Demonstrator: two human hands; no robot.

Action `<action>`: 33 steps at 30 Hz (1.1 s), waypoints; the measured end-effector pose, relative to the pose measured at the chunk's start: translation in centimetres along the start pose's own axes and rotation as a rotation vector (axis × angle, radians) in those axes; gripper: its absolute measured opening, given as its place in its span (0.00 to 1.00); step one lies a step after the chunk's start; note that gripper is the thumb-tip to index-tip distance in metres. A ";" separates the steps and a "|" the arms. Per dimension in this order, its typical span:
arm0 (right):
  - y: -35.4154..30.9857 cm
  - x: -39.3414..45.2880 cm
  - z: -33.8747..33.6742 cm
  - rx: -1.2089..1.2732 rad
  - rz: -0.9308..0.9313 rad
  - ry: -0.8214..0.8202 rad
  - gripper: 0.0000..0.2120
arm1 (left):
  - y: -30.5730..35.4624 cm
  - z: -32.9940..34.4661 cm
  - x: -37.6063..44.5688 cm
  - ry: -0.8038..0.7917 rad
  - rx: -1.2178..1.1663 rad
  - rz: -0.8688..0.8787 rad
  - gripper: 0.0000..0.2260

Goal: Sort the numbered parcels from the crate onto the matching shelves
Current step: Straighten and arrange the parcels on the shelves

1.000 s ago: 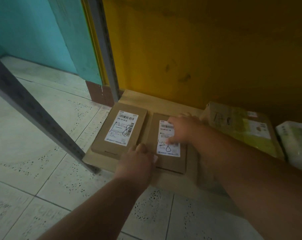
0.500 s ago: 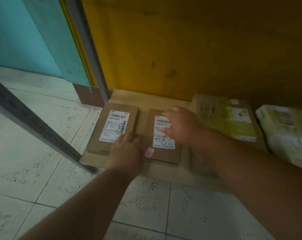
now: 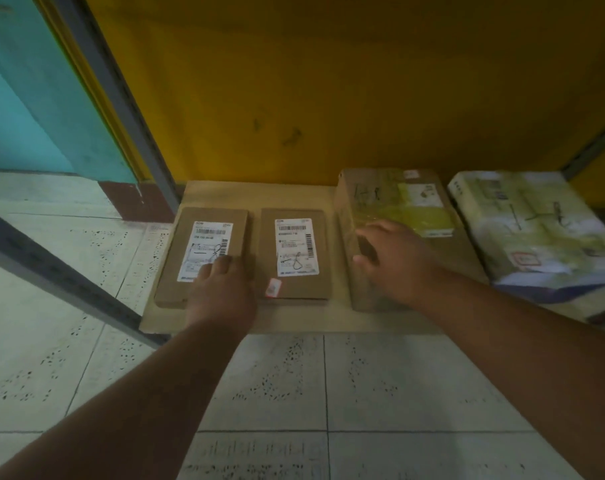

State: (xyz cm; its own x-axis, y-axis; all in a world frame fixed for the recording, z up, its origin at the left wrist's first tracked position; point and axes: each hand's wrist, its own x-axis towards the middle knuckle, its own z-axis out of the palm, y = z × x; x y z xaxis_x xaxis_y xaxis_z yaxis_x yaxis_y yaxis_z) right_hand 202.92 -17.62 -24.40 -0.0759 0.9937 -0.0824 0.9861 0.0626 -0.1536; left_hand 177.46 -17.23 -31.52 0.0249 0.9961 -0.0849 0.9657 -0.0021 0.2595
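Landmark: bottom shelf board, low over tiled floor, wall behind.
- Left end of board: flat parcel; left hand on its near right corner.
- Just right of it, apart: second flat parcel, mid-board.
- Further right: taped parcel; right hand on its near left part.
- Right end: wrapped parcel, close beside taped parcel.
- Upright post at board's rear left corner.
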 end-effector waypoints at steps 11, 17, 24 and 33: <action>10.8 -5.4 0.8 -0.013 0.182 -0.063 0.27 | 14.9 -0.1 -1.1 -0.095 -0.070 0.578 0.18; 9.7 -5.1 1.4 -0.031 0.157 -0.057 0.24 | 13.4 -0.3 -0.9 -0.008 -0.128 0.571 0.12; 9.8 -4.6 1.1 -0.020 0.148 -0.066 0.22 | 13.9 -0.3 -0.5 -0.015 -0.041 0.563 0.09; 14.9 -10.4 -1.8 0.139 0.040 0.286 0.08 | 19.6 -1.8 -1.4 -0.011 0.061 0.561 0.16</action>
State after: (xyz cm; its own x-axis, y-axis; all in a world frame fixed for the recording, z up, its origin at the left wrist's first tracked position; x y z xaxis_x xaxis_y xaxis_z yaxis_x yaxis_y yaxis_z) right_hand 218.64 -26.85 -24.07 0.0260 0.9822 0.1858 0.9565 0.0296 -0.2903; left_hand 195.85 -18.56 -24.63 0.5412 0.8400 0.0400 0.8170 -0.5364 0.2116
